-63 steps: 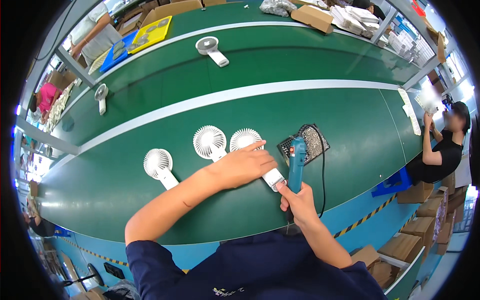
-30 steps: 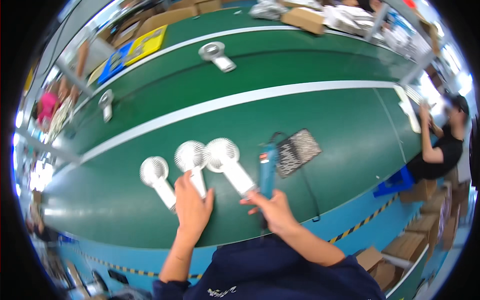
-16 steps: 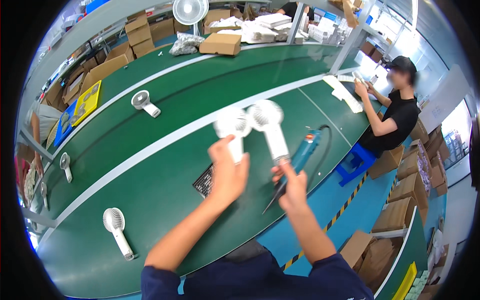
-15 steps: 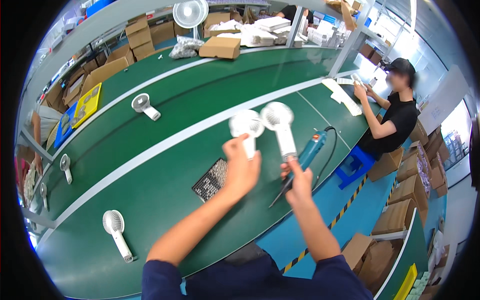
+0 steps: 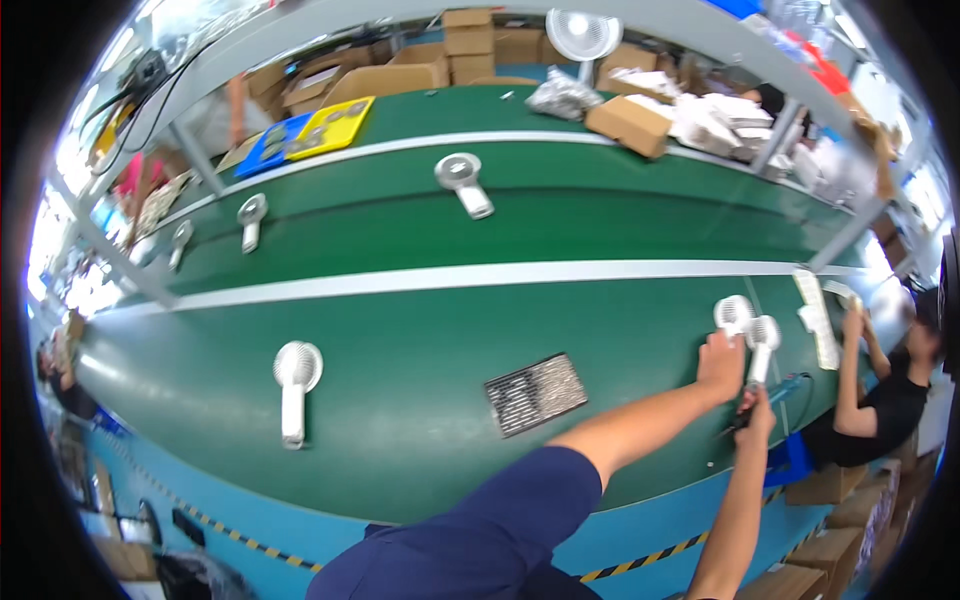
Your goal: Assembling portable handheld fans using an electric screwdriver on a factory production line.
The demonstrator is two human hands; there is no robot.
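Both arms reach out to the right, toward the far end of the green bench. My left hand (image 5: 720, 366) is closed around the handle of a white handheld fan (image 5: 733, 312), its round head standing out past my fingers. Just beside it, my right hand (image 5: 757, 415) grips the handle of a second white handheld fan (image 5: 765, 338), head up. A teal electric screwdriver (image 5: 790, 388) with a dark tip lies by my right hand, partly hidden by it. On the bench left of my arms are a black grid tray of small metal parts (image 5: 537, 393) and another white handheld fan (image 5: 295, 390).
Beyond the pale rail (image 5: 420, 282), a belt carries several handheld fans (image 5: 462, 178). Blue and yellow trays (image 5: 335, 128), a cardboard box (image 5: 630, 126) and white packs (image 5: 725, 122) stand at the back. A co-worker in black (image 5: 880, 405) sits at the right, beside white strips (image 5: 818, 318).
My view has swung left, so the bench things shift across it. Both hands have moved away to the right, nearer the co-worker, with the two fans still in them.
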